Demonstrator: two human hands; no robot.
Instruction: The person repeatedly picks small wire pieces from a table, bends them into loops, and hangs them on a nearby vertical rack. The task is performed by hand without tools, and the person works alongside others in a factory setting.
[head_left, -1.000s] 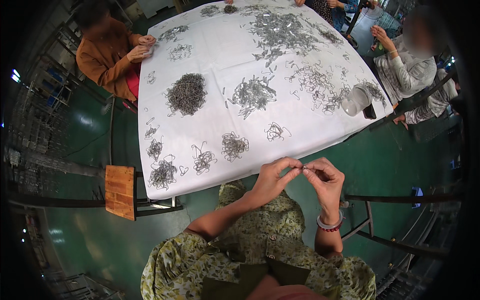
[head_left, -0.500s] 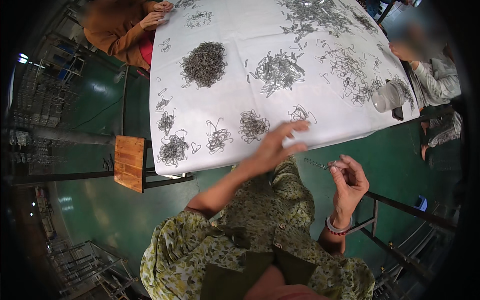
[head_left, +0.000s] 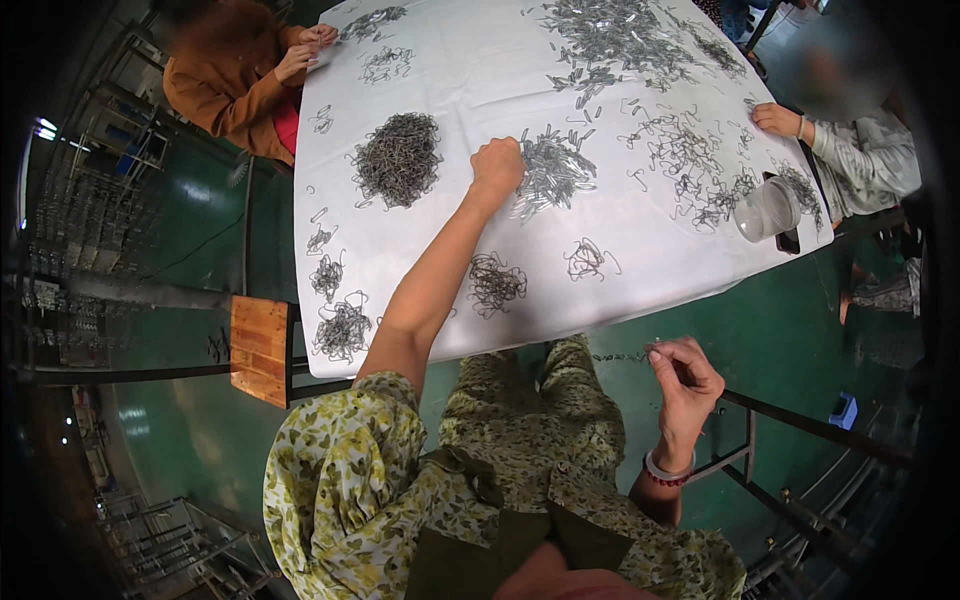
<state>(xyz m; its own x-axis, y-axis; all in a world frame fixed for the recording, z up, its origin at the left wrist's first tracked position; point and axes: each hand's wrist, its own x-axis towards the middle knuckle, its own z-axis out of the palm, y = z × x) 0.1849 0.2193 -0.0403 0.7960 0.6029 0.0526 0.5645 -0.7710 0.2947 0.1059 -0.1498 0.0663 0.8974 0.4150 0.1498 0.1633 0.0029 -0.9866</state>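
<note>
My left hand (head_left: 497,168) reaches far across the white table, its fingers curled closed at the left edge of a pile of shiny elongated pieces (head_left: 555,172). What the fingertips hold, if anything, is hidden. Below the front edge of the table, my right hand (head_left: 688,382) pinches one end of a thin chain of small dark links (head_left: 618,357), which extends leftward from the fingertips. A dense heap of bent wire hooks (head_left: 398,160) lies left of my left hand. Smaller hook clusters (head_left: 496,284) lie beneath my left forearm and near the front edge.
A clear plastic cup (head_left: 768,210) rests on its side at the table's right edge, by a dark flat object (head_left: 789,242). Co-workers sit at the far left (head_left: 235,95) and right (head_left: 865,165). A wooden stool (head_left: 259,350) stands at the left front corner.
My left hand has moved from the front edge forward to the shiny pile, and its spread fingers have closed. My right hand still pinches the chain, slightly lower. The right co-worker's hand has come down to the table.
</note>
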